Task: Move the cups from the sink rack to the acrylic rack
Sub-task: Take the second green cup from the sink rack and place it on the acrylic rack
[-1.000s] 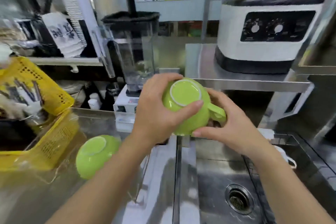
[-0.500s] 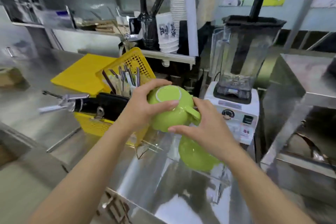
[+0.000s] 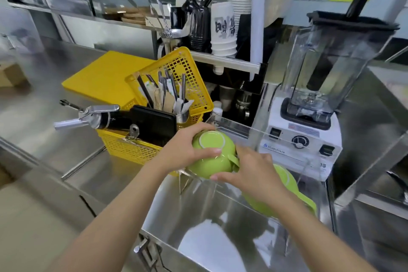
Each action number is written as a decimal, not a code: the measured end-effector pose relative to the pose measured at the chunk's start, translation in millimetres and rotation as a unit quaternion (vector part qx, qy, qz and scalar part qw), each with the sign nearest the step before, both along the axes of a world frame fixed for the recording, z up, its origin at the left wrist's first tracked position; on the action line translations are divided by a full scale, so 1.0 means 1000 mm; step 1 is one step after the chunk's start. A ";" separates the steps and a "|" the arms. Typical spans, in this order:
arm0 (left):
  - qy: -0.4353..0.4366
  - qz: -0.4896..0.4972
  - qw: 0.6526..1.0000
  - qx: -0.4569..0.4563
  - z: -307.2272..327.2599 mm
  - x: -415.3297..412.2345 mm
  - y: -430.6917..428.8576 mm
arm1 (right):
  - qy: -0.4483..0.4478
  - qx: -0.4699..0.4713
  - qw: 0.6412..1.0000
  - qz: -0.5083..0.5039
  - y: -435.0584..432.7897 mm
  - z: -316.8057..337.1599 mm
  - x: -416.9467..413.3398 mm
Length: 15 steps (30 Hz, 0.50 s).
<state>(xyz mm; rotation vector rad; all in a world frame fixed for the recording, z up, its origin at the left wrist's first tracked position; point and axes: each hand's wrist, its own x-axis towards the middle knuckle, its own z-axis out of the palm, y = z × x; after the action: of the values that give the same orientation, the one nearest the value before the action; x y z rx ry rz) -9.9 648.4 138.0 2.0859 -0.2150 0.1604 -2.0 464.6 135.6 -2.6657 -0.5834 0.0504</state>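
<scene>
Both my hands hold one green cup (image 3: 213, 157) upside down, its pale base ring facing up and its handle pointing right. My left hand (image 3: 183, 152) wraps its left side with the thumb across the body. My right hand (image 3: 249, 172) grips it from the right, by the handle. The cup is low over the left end of the clear acrylic rack (image 3: 234, 127). A second green cup (image 3: 284, 185) lies upside down in the same rack, just right of my right hand and partly hidden by it. The sink rack is out of view.
A yellow basket (image 3: 189, 81) with cutlery, a black case and a metal dispenser stands left of the rack. A white blender (image 3: 309, 137) stands right behind it. A yellow board (image 3: 103, 75) lies on the steel counter. Stacked paper cups (image 3: 223, 33) sit on the shelf.
My view swung left from the sink to the counter. Both hands carried the green cup to the acrylic rack and lowered it over the rack's left end, beside the other cup.
</scene>
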 end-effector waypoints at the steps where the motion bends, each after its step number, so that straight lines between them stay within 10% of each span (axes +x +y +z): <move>1: 0.001 -0.004 1.000 0.008 -0.002 0.001 0.000 | 0.001 -0.016 1.000 -0.002 0.000 0.000 0.000; 15: 0.015 -0.016 0.997 0.078 -0.022 0.013 -0.002 | -0.015 -0.143 0.988 0.054 -0.004 0.007 0.002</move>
<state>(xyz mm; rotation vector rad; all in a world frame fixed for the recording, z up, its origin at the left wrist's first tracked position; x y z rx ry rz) 2.9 646.5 116.5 2.2371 -0.2492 0.0965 -0.1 460.2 143.0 -2.9119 -0.7834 0.1342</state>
